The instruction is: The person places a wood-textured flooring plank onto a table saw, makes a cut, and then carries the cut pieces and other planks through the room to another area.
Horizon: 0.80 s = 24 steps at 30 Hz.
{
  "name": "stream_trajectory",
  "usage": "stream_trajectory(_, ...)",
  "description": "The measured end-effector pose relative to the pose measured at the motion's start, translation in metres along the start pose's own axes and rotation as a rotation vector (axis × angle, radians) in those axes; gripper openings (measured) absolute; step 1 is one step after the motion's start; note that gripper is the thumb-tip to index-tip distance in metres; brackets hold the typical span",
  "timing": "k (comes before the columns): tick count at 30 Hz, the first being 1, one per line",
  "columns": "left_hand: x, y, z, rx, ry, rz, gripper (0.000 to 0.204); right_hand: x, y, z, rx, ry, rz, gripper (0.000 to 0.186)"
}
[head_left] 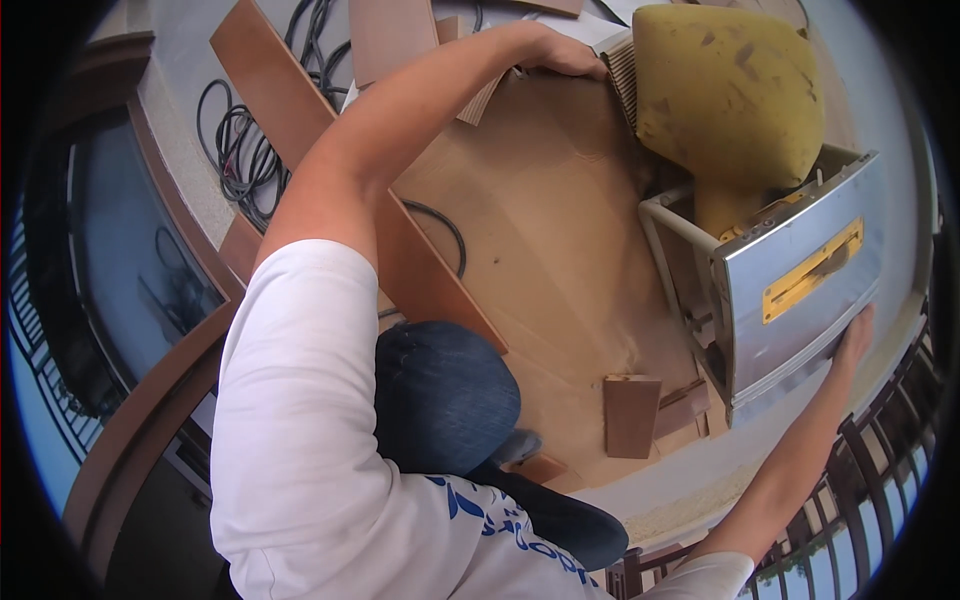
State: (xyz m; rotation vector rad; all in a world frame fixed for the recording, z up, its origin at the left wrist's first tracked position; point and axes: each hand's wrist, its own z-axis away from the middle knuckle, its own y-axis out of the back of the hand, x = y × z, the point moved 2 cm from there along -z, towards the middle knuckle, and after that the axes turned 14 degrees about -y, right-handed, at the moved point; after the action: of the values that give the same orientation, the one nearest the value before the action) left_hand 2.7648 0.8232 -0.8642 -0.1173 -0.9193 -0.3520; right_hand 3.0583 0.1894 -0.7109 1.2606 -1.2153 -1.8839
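A table saw (pixel 800 325) is tipped on its side at the right, its metal top facing right with a yellow insert around the blade. A bulky, stained yellow bag (pixel 725 85) is joined to the saw's underside. My right hand (pixel 856 335) grips the near right edge of the metal top; its fingers are partly hidden. At the far side, my left hand (pixel 566 52) is closed at the edge of a ribbed strip (pixel 622 82) beside the bag. Its fingertips are hard to make out.
Brown cardboard (pixel 520 230) covers the floor. Reddish-brown boards (pixel 265 75) lie at the left near coiled black cables (pixel 240 150). Small wood offcuts (pixel 631 415) lie beside the saw. A dark railing (pixel 865 470) runs along the right, and a framed glass door (pixel 140 220) stands at the left.
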Motion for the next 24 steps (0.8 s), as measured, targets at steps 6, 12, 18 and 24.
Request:
stream_trajectory(6, 0.021, 0.001, 0.025, -0.067, 0.046, 0.113, 0.046, -0.003, 0.001, 0.003, 0.013, -0.026, 0.016, 0.07)
stream_trajectory(12, 0.021, 0.009, 0.025, -0.031, 0.075, 0.114, 0.045, -0.006, 0.001, 0.006, 0.019, -0.113, 0.025, 0.07)
stream_trajectory(18, 0.006, -0.011, 0.021, 0.044, 0.05, 0.028, 0.045, -0.001, -0.006, -0.003, 0.012, -0.051, 0.015, 0.068)
stream_trajectory(24, 0.009, -0.024, 0.034, 0.211, -0.285, -0.553, 0.05, 0.026, 0.005, -0.05, -0.06, -0.033, -0.09, 0.063)
